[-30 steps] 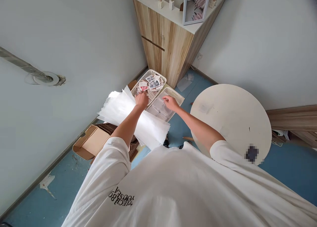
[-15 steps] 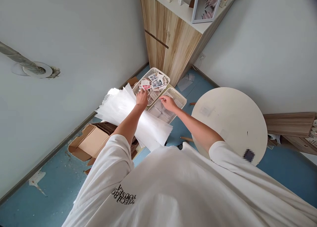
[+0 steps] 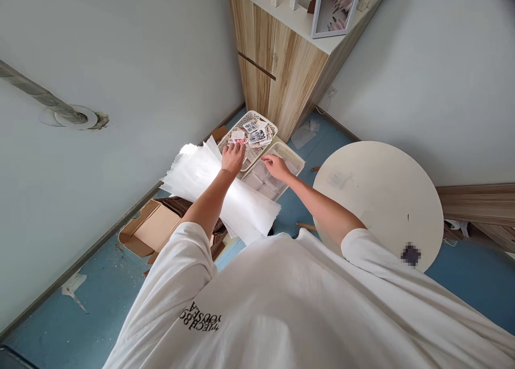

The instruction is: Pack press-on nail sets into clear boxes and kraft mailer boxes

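A white perforated basket (image 3: 273, 126) stands by the cabinet, heaped with small printed packets (image 3: 257, 136) that look like press-on nail sets. My left hand (image 3: 233, 159) reaches over its near side, fingers stretched down against the packets; no packet is plainly gripped. Beside it, a second pale basket (image 3: 298, 161) contains several clear plastic boxes (image 3: 263, 181). Above those boxes hovers my right hand (image 3: 277, 166), thumb and forefinger pressed together. Anything between them is too small to make out.
White sheets (image 3: 249, 208) lie under my left forearm. Open cardboard boxes (image 3: 156, 228) sit on the floor at left. At right stands a round white table (image 3: 378, 203). Behind the baskets rises a wooden cabinet (image 3: 277, 58) carrying a picture frame (image 3: 336, 15).
My left hand has shifted slightly, its fingertips now over the packets nearer the pink one. My right hand stays almost in place. The whole view has turned a little.
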Available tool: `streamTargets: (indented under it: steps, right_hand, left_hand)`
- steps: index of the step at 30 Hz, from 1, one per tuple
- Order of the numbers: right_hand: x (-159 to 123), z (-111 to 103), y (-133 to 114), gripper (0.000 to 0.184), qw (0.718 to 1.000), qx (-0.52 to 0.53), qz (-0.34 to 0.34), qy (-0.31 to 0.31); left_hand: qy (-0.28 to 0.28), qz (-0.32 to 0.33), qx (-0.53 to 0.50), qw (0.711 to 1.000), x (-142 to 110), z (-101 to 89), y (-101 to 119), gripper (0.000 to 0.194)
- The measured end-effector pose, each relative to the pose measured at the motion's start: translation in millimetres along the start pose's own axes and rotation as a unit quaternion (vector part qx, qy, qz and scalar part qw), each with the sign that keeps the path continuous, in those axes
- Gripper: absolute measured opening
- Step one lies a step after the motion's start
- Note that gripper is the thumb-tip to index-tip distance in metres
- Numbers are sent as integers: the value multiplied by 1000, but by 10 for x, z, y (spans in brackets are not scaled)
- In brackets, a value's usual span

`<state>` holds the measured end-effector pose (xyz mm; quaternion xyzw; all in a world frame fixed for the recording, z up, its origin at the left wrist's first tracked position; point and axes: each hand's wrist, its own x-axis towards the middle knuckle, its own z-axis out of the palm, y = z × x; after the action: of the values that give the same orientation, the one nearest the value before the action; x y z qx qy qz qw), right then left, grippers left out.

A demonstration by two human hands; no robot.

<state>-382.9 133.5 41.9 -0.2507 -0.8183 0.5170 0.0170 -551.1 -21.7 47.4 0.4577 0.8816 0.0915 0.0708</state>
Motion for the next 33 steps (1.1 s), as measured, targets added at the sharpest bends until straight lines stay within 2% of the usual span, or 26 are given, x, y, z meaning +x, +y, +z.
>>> streamTargets:
  steps: [3,6,10,13,17,21,26,29,31,33]
  right_hand:
    - [20,13,43,29,1000,9,-9,14]
    - [46,-16,83,34,998,16,-10,61]
    - [-17,-206,159,45,990,19,-11,142]
    - [-214,-465,270,39,983,18,-4,185]
    - [-659,-860,477,26,974,14,25,223]
    - [-1203,-1222,714,25,961,7,53,271]
    - [-1993,-1635,1152,21,940,5,78,333]
    - [-2512,-1846,1492,20,926,8,102,363]
    - [-2850,-1971,1713,19,916,-4,120,383]
    - [-3169,-2086,1909,19,907,-32,137,397]
  left_hand:
    - [33,32,-3,999,-31,-23,49,44]
    - [58,65,-17,996,-35,-49,194,42]
    - [66,116,-37,990,25,-92,562,39]
    - [58,136,-55,988,99,-108,939,38]
    - [23,169,-97,981,177,-90,1513,36]
    - [-22,209,-133,968,196,-21,2163,33]
    - [-60,218,-208,952,94,234,3145,29]
    - [-62,202,-259,942,-68,463,3770,26]
    - [-70,163,-295,939,-215,613,4170,22]
    - [-125,108,-338,927,-376,758,4542,13]
